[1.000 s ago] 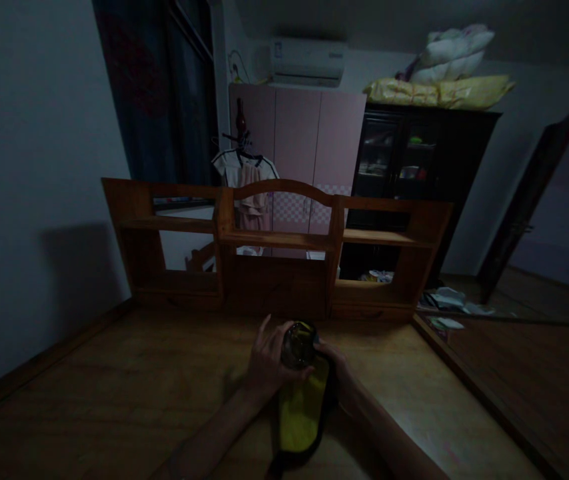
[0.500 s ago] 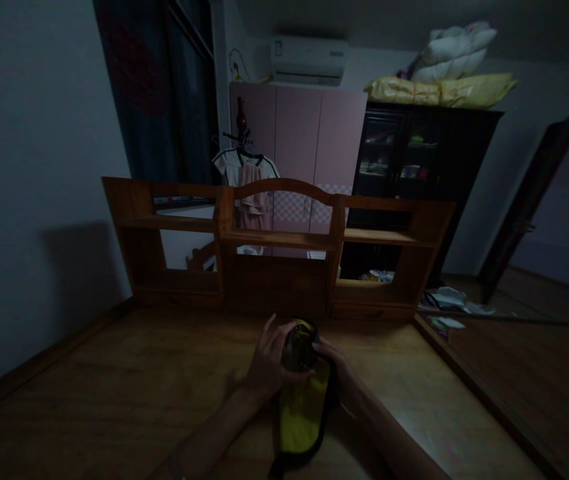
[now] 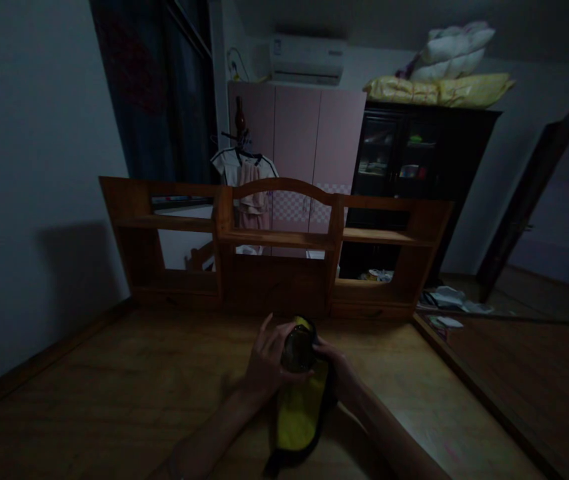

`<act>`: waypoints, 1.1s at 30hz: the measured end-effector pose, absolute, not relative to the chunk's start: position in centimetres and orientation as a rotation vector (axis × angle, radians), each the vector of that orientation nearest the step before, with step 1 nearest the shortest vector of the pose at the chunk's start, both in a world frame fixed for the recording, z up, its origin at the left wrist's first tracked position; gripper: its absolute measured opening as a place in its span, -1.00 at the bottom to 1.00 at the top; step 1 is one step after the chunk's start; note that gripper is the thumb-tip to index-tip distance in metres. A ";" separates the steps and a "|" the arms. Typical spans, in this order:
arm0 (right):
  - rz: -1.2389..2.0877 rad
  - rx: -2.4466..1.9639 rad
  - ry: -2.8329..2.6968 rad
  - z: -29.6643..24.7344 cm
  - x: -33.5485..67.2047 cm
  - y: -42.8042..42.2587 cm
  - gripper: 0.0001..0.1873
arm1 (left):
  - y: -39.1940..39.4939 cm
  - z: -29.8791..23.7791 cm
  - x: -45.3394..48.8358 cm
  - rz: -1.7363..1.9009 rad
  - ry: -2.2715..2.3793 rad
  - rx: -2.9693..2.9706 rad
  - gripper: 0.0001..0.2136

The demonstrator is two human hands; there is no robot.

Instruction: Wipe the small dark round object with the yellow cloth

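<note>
Low in the middle of the head view, my left hand [image 3: 267,360] curls its thumb and fingers around a dark, shiny round object [image 3: 298,350], which looks like glass. Its exact kind is hard to make out in the dim light. Under and behind it lies a black-edged pouch [image 3: 300,417] with a bright yellow lining, spread toward me. My right hand [image 3: 339,370] grips the pouch's right edge, with its thumb close to the round object. The right hand's other fingers are hidden behind the pouch.
A wooden surface [image 3: 174,373] extends under my arms. Across its far side stands a wooden shelf unit [image 3: 277,237] with open compartments. A wall [image 3: 39,200] borders the left, and a raised wooden edge [image 3: 469,383] runs along the right.
Both hands hold the same grips. The round object has tilted slightly, and the view has shifted a little.
</note>
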State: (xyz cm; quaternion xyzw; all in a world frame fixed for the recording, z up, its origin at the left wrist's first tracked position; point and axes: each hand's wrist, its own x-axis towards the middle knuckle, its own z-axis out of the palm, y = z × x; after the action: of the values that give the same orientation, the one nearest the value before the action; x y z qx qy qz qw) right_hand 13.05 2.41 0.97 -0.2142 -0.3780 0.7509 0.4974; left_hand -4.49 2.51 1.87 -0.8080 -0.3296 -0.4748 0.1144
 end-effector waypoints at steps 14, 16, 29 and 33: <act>1.807 -0.614 -0.759 2.6 12.4 1.0 -0.67 | 2.4 2.0 -4.6 -1.381 -0.994 -2.372 -0.25; 1.786 -0.603 -0.808 2.7 12.4 0.8 -0.65 | 2.4 2.0 -4.6 -1.379 -0.999 -2.369 -0.25; 1.765 -0.672 -0.787 2.0 12.3 1.1 -0.72 | 2.4 1.6 -4.6 -1.400 -1.066 -2.277 -0.25; 1.742 -0.654 -0.793 2.1 12.3 1.1 -0.73 | 2.5 1.6 -4.6 -1.381 -1.036 -2.276 -0.24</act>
State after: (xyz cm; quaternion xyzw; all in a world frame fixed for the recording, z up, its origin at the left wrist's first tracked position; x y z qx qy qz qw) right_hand 12.31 1.13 2.14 -0.2739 -0.3324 0.7299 0.5308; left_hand -4.63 2.50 1.56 -0.7886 -0.3590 -0.4785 0.1422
